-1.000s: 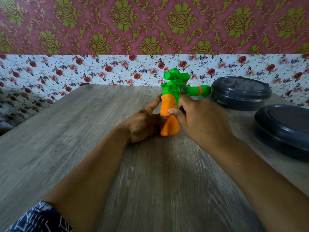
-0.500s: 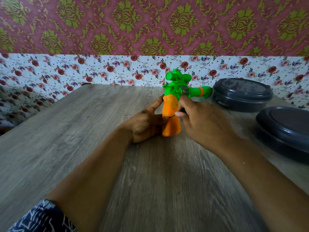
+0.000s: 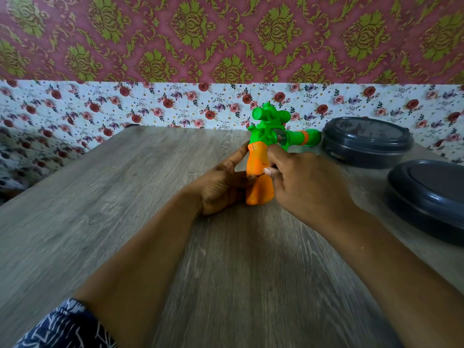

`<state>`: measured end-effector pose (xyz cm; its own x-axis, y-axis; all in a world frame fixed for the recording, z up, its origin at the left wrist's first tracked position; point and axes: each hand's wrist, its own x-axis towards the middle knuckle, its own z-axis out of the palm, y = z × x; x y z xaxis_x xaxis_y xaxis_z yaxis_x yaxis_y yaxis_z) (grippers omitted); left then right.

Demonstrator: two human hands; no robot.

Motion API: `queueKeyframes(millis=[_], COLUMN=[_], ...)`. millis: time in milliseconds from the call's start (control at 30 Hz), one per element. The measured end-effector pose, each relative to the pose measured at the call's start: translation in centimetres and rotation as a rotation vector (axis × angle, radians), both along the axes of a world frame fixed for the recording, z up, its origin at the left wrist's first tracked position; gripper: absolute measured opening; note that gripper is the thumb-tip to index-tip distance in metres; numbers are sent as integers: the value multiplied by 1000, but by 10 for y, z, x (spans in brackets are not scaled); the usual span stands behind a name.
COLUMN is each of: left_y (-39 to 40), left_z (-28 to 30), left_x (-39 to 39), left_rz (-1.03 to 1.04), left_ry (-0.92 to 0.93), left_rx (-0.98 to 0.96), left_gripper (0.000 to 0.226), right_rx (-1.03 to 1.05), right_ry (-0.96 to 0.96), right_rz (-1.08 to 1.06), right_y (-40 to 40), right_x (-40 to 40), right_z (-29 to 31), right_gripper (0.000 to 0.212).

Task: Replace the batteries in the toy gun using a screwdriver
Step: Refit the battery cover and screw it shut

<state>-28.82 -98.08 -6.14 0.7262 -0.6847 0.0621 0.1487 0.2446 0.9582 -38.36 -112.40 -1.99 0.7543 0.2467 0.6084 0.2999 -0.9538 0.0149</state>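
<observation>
While the toy gun (image 3: 259,169) is standing upright on the table (image 3: 105,197), the left hand (image 3: 221,187) is gripping its orange handle and the right hand (image 3: 301,182) is pinching a thin dark tool against it.

Toy gun (image 3: 261,159) — smooth, glossy plastic. Worktop (image 3: 125,197) — matt grey wood grain. Two dark containers (image 3: 366,141), semi-gloss plastic. Patterned cloth sleeve (image 3: 67,325).

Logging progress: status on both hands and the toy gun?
Left hand grips orange plastic handle of green toy gun, upright on table. Right hand pinches thin dark tool at handle. Nothing obstructing.
</observation>
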Motion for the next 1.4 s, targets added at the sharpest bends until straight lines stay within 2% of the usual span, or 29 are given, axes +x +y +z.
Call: queueKeyframes(millis=[233,433,633,833,1033,1267,1400], left_y=[0,1,0,2,2,2,1], left_z=[-2,-3,-2,-2,-2,-1,-1], left_x=[2,5,4,4,3,2,4], left_rz=[-8,-4,-3,-30,-15,-13,-17], left_ry=[19,36,34,32,16,22,18], left_rx=[-12,-24,-14,-28,-6,-10,-6], left_gripper=[81,76,83,82,82,78,80], right_rx=[5,-21,-12,-78,-9,40,109], right_ry=[-10,140,63,-88,-129,-40,89], right_rz=[-3,38,33,-43,-110,-99,-43], right_y=[3,-1,-5,3,0,-4,-5], right_x=[-2,-3,0,2,7,2,1], right_z=[2,5,4,-2,-6,-1,4], right_gripper=[17,27,17,21,19,33,24])
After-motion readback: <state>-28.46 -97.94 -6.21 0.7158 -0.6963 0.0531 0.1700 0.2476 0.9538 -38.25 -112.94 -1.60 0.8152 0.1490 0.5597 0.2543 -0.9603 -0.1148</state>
